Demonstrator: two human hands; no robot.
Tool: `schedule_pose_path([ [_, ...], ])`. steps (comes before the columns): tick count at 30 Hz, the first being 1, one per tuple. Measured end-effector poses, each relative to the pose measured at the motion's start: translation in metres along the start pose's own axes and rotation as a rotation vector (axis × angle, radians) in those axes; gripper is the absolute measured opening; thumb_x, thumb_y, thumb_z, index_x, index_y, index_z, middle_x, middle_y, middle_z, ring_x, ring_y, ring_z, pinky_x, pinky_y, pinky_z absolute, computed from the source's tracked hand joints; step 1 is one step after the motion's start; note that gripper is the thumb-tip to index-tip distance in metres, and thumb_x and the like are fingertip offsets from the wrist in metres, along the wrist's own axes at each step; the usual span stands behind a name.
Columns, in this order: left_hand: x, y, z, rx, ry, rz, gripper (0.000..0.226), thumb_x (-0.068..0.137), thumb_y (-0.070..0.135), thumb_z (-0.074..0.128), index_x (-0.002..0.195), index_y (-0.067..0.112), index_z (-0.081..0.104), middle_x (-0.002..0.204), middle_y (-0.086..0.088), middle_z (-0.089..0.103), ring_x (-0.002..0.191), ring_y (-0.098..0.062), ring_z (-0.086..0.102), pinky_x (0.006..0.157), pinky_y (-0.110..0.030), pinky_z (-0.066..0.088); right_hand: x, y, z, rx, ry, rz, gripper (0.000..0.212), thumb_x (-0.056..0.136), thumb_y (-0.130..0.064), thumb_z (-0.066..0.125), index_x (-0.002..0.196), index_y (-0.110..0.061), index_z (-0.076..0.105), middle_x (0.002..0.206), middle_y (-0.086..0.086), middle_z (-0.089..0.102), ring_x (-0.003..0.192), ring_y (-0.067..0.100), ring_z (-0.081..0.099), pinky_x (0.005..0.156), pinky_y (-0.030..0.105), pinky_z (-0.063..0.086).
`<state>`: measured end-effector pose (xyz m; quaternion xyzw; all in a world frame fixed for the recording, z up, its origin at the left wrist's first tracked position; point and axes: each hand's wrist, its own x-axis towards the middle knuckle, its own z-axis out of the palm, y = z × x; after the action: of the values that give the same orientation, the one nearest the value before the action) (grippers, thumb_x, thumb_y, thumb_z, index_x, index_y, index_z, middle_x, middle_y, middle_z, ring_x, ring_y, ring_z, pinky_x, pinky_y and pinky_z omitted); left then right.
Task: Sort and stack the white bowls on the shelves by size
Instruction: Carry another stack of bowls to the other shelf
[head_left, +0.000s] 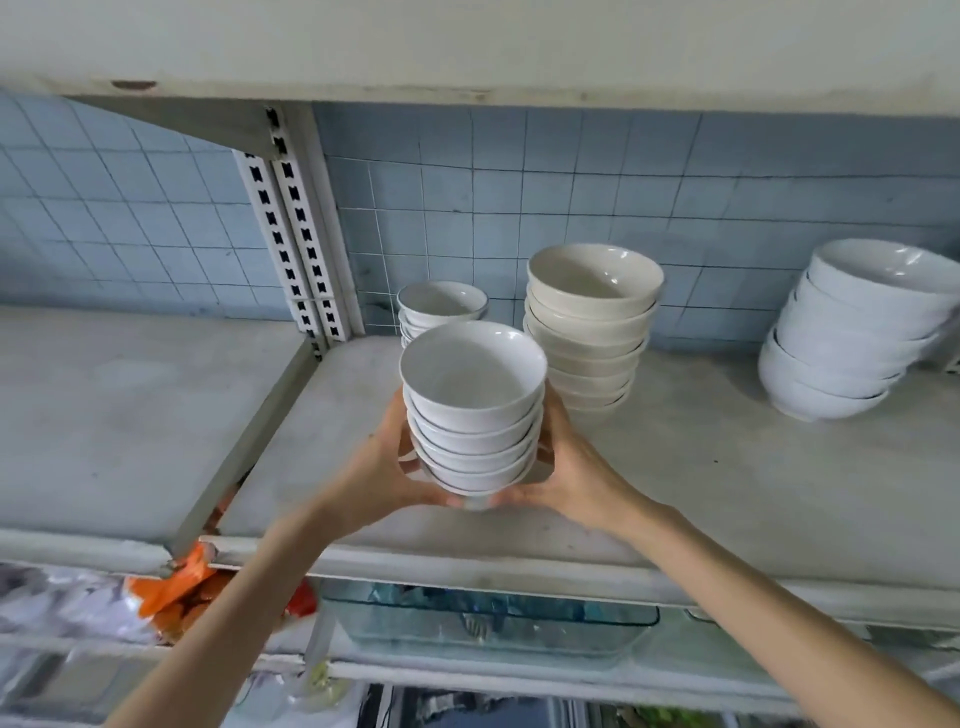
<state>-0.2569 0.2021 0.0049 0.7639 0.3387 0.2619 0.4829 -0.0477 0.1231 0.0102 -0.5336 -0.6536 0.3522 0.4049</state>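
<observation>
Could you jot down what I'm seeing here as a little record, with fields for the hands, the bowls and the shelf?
Held: stack of small white bowls, nested, upright
Left hand: grips the stack's left side
Right hand: grips its right side
Behind it: shorter stack of small bowls, near the wall
Middle: cream bowl stack, taller
Far right: large white bowl stack, leaning
Surface: grey shelf, with blue tiled wall behind
Below: clear container
</observation>
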Motion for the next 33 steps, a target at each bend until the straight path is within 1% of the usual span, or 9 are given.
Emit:
schedule_pose_path([
  [3,-0.002,-0.002,0.002,-0.037,0.029,-0.012,0.12,0.052,-0.001,0.09,0.143,0.031,0.019,0.117,0.036,0.056,0.113,0.007,0.055,0.084,-0.013,0.048,0.002,0.004,0.0,0.023,0.015,-0.011,0.123,0.063,-0.01,0.087,0.148,-0.032,0.0,0.147,-0.019,0.034,0.131,0.0,0.04,0.102,0.016,0.039],
  [6,-0.004,0.001,0.004,-0.047,0.053,-0.007,0.119,0.052,-0.002,0.088,0.145,0.026,0.02,0.118,0.032,0.058,0.114,0.004,0.056,0.086,-0.014,0.049,0.003,0.007,-0.001,0.041,0.033,-0.021,0.122,0.061,-0.01,0.088,0.148,-0.034,0.005,0.144,-0.017,0.039,0.127,0.002,0.045,0.101,0.018,0.04],
  [10,-0.008,0.01,0.004,-0.047,0.079,0.017,0.117,0.051,0.002,0.089,0.145,0.025,0.023,0.12,0.025,0.06,0.114,-0.002,0.058,0.094,-0.024,0.05,0.0,0.004,-0.005,0.026,0.045,-0.056,0.12,0.06,-0.013,0.089,0.147,-0.034,0.009,0.136,-0.029,0.043,0.124,0.0,0.048,0.101,0.018,0.041],
  [14,-0.01,0.029,0.002,-0.074,0.101,0.073,0.116,0.051,-0.003,0.087,0.145,0.021,0.022,0.119,0.025,0.062,0.112,-0.002,0.06,0.089,-0.018,0.05,0.0,-0.009,-0.015,0.022,0.069,-0.126,0.113,0.06,-0.014,0.087,0.14,-0.045,0.013,0.13,-0.037,0.045,0.124,-0.001,0.047,0.102,0.018,0.04],
  [18,-0.018,0.054,0.002,-0.109,0.142,0.144,0.112,0.05,0.008,0.085,0.143,0.02,0.025,0.115,0.022,0.065,0.11,-0.003,0.062,0.088,-0.015,0.048,-0.005,-0.028,-0.024,0.049,0.087,-0.176,0.11,0.058,-0.023,0.085,0.136,-0.05,0.012,0.125,-0.041,0.047,0.123,-0.004,0.047,0.1,0.015,0.039],
  [24,-0.041,0.091,0.006,-0.137,0.221,0.242,0.122,0.051,0.032,0.09,0.149,0.016,0.019,0.123,0.012,0.064,0.116,-0.012,0.061,0.096,-0.024,0.049,-0.02,-0.056,-0.035,0.108,0.124,-0.273,0.108,0.058,-0.025,0.085,0.14,-0.049,0.018,0.129,-0.03,0.05,0.122,-0.001,0.049,0.101,0.021,0.043],
  [27,-0.057,0.108,0.013,-0.159,0.264,0.28,0.12,0.054,0.031,0.087,0.15,0.013,0.017,0.123,0.009,0.065,0.114,-0.014,0.062,0.094,-0.026,0.05,-0.031,-0.068,-0.036,0.143,0.15,-0.32,0.108,0.06,-0.027,0.087,0.141,-0.051,0.02,0.133,-0.021,0.052,0.125,0.007,0.049,0.102,0.029,0.044],
  [30,-0.073,0.121,0.02,-0.181,0.316,0.309,0.119,0.054,0.035,0.087,0.15,0.016,0.02,0.122,0.005,0.066,0.112,-0.016,0.063,0.092,-0.031,0.053,-0.043,-0.079,-0.036,0.182,0.146,-0.365,0.107,0.063,-0.026,0.085,0.145,-0.041,0.018,0.135,-0.019,0.052,0.128,0.01,0.048,0.104,0.038,0.043],
  [33,-0.09,0.132,0.026,-0.195,0.365,0.325,0.118,0.053,0.035,0.087,0.15,0.024,0.02,0.119,0.001,0.068,0.111,-0.018,0.064,0.088,-0.029,0.054,-0.052,-0.091,-0.034,0.225,0.119,-0.398,0.104,0.062,-0.036,0.081,0.144,-0.041,0.017,0.132,-0.024,0.053,0.126,0.006,0.049,0.103,0.034,0.044],
])
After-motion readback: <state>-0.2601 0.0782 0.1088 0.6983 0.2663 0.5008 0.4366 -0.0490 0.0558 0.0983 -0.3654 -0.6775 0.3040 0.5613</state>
